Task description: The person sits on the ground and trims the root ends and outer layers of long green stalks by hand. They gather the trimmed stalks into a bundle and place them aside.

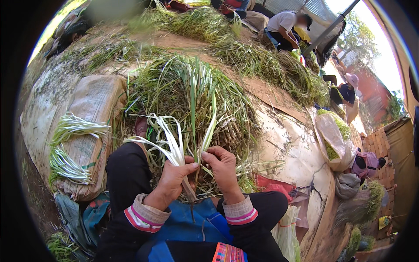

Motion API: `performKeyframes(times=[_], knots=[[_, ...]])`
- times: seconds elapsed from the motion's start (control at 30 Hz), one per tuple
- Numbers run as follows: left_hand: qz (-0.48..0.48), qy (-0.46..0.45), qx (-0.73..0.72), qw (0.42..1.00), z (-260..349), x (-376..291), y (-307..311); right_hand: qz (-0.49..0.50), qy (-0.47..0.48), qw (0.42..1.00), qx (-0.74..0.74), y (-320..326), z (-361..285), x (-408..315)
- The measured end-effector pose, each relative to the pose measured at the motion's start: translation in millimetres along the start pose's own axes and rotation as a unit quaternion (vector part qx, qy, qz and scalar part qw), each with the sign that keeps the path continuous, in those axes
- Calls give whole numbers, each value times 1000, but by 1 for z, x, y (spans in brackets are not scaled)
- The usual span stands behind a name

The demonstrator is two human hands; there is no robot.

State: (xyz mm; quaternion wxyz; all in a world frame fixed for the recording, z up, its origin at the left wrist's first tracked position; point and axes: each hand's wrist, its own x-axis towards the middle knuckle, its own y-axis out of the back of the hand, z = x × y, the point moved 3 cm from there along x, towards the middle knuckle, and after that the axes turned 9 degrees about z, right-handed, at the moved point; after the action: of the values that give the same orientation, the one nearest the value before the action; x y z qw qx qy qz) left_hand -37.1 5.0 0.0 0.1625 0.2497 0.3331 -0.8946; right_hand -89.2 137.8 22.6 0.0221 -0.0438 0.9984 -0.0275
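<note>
My left hand (170,181) is closed around a small bunch of blanched white leafy stalks (173,147), their pale leaves fanning up and to the left. Brown stem ends stick out below that fist. Thumb and fingertips of my right hand (224,170) pinch a pale green leaf (208,134), close beside the left thumb. A long green blade (192,108) rises between the hands; which hand holds it, I cannot tell. Just beyond both hands lies a large heap of uncleaned leafy stalks (226,108), with brown root ends toward the lower right.
At left, a woven sack bale (95,95) carries two bunches of cleaned white stalks, one upper (81,126) and one lower (70,167). A tied pale bundle (288,229) is by my right knee. Farther off are more heaps (262,64), a filled sack (337,140) and several people, one bending (283,28).
</note>
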Motion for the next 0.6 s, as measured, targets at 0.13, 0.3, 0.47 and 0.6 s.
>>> performKeyframes(times=[0.13, 0.3, 0.47, 0.6], knots=[[27, -43, -21, 998, 5, 1, 4, 64, -56, 996, -15, -5, 4, -6], [26, -66, -7, 997, 6, 0, 5, -2, -18, 1000, 24, -10, 2, -17], [61, -97, -63, 991, 17, -3, 11, -137, 33, 979, -145, 13, 9, -48], [55, -117, -69, 989, 23, -4, 14, -312, 55, 825, -468, 27, 42, -81]])
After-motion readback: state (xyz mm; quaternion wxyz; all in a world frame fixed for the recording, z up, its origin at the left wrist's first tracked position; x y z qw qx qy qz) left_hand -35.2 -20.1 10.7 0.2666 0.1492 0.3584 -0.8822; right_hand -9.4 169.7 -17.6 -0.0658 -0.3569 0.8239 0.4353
